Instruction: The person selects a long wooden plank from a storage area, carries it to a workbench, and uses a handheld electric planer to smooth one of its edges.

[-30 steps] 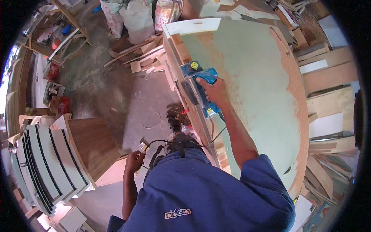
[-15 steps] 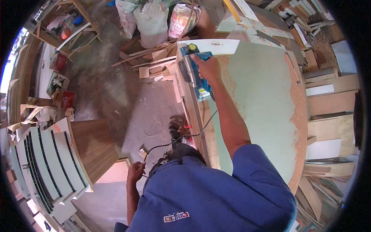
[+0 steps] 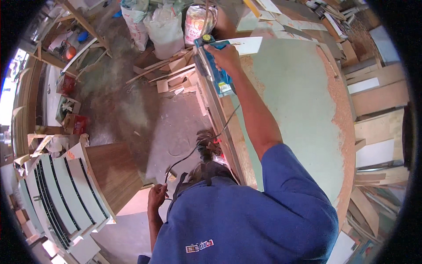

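Observation:
My right hand (image 3: 226, 57) is wrapped round the handle of a blue electric planer (image 3: 224, 89) with a yellow-green front knob. The planer sits at the far end of the left edge of a large pale green panel (image 3: 299, 110). From its rear runs a black power cord (image 3: 190, 152), looping down toward my body. Low on the left, my left hand (image 3: 157, 196) is closed round that cord, away from the panel. The planer's underside is hidden from view.
Brown shavings (image 3: 336, 105) line the panel's right side. Beyond its far end stand several filled sacks (image 3: 165, 33), with wood offcuts (image 3: 176, 72) on the floor. To the left is a brown cabinet (image 3: 112, 174) with white panels (image 3: 63, 193). Stacked boards (image 3: 373, 132) fill the right.
The planer and my right hand shift slightly up and left in the picture as the whole view moves. My left hand keeps its hold on the cord.

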Demonstrator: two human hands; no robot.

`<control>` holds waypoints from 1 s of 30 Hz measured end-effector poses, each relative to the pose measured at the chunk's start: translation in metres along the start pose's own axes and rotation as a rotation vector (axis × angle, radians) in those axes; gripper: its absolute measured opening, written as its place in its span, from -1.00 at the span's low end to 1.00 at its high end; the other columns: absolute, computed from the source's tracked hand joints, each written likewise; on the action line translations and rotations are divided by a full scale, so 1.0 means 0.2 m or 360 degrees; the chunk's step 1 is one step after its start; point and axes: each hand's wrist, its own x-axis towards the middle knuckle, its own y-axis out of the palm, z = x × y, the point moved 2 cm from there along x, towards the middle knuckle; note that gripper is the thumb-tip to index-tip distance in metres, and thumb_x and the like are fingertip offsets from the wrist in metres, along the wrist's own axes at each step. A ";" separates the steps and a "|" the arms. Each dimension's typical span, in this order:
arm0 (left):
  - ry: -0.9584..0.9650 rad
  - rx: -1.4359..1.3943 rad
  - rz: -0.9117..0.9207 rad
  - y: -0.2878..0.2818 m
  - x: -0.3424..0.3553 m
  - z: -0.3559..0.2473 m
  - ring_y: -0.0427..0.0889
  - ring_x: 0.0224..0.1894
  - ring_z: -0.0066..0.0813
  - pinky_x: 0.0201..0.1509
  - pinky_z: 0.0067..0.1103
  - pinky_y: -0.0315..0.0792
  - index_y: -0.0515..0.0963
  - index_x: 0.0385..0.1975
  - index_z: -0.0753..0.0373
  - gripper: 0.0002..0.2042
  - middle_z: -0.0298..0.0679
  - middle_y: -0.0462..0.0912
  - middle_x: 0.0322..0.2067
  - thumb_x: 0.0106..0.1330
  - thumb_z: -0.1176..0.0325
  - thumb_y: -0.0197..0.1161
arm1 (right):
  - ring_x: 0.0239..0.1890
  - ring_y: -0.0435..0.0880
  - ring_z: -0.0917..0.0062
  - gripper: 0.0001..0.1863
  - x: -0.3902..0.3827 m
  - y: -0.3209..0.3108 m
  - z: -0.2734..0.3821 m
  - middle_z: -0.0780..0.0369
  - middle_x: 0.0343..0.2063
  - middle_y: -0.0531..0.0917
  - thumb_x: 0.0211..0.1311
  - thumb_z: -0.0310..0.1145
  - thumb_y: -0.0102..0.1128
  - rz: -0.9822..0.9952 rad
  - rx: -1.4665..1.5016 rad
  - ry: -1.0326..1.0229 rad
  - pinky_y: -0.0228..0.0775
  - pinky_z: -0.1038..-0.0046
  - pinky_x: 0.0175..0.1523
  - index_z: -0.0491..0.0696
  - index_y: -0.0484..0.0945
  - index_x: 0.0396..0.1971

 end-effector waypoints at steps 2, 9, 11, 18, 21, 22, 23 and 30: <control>0.0033 -0.0075 0.0015 -0.02 -0.01 0.07 0.69 -0.50 -0.42 -0.31 -0.46 0.52 0.64 -0.40 0.39 -0.50 -0.14 0.70 -0.61 0.49 -0.03 0.17 | -0.80 0.44 0.59 -0.55 -0.29 -0.11 0.01 0.30 -0.80 0.50 0.23 -0.07 0.47 -0.0010 0.0112 -0.0036 0.26 0.44 -0.66 -0.14 0.58 -0.61; 0.0327 0.0198 0.0202 -0.08 0.12 0.21 0.65 -0.55 -0.42 -0.38 -0.40 0.48 0.67 -0.44 0.30 -0.56 -0.18 0.67 -0.61 0.41 -0.03 0.24 | -0.79 0.43 0.66 -0.64 -1.73 -0.70 -0.12 0.33 -0.78 0.50 0.24 -0.13 0.47 -0.0366 0.0184 0.0362 0.24 0.49 -0.65 -0.14 0.63 -0.45; 0.0525 0.0425 0.0379 -0.10 0.22 0.30 0.64 -0.55 -0.43 -0.38 -0.39 0.48 0.66 -0.45 0.29 -0.56 -0.18 0.66 -0.61 0.40 -0.03 0.24 | -0.75 0.45 0.67 -0.64 -2.18 -0.80 -0.14 0.34 -0.74 0.51 0.21 -0.12 0.50 -0.0534 0.0190 0.0522 0.28 0.51 -0.63 -0.14 0.65 -0.41; 0.1001 0.1092 0.1022 0.26 0.18 -0.04 0.55 -0.59 -0.53 -0.47 -0.46 0.40 0.60 -0.52 0.30 -0.58 -0.27 0.56 -0.65 0.42 0.03 0.26 | -0.61 0.56 0.64 -0.60 -3.61 -0.95 -0.39 0.31 -0.58 0.64 0.17 -0.11 0.51 -0.1253 0.0425 0.1094 0.41 0.48 -0.52 -0.17 0.73 -0.23; 0.0909 0.1154 0.1370 0.53 0.07 -0.18 0.53 -0.64 -0.53 -0.52 -0.49 0.37 0.59 -0.54 0.29 -0.60 -0.28 0.54 -0.67 0.41 0.07 0.29 | -0.57 0.61 0.61 -0.59 -4.14 -0.86 -0.50 0.25 -0.52 0.70 0.15 -0.11 0.51 -0.1642 0.0459 0.1296 0.44 0.47 -0.48 -0.19 0.72 -0.22; 0.0915 0.1237 0.1431 0.61 0.05 -0.18 0.52 -0.66 -0.52 -0.55 -0.50 0.36 0.59 -0.55 0.29 -0.60 -0.28 0.54 -0.69 0.41 0.08 0.30 | -0.56 0.62 0.61 -0.58 -4.29 -0.80 -0.54 0.24 -0.52 0.71 0.14 -0.12 0.51 -0.1734 0.0545 0.1377 0.44 0.47 -0.47 -0.19 0.72 -0.23; 0.0919 0.1334 0.1529 0.71 0.05 -0.17 0.52 -0.66 -0.52 -0.55 -0.50 0.36 0.59 -0.55 0.29 -0.60 -0.28 0.54 -0.69 0.41 0.08 0.30 | -0.56 0.61 0.61 -0.59 -4.46 -0.73 -0.56 0.24 -0.52 0.70 0.15 -0.12 0.51 -0.1879 0.0543 0.1525 0.43 0.47 -0.48 -0.19 0.72 -0.24; 0.0782 0.1838 0.2083 2.03 1.09 -0.34 0.57 -0.64 -0.52 -0.54 -0.55 0.41 0.63 -0.52 0.32 -0.57 -0.27 0.58 -0.67 0.41 0.03 0.31 | -0.66 0.52 0.66 -0.65 -4.28 -0.31 -1.52 0.35 -0.66 0.55 0.18 -0.11 0.50 -0.2402 0.0752 0.1819 0.33 0.52 -0.58 -0.12 0.70 -0.33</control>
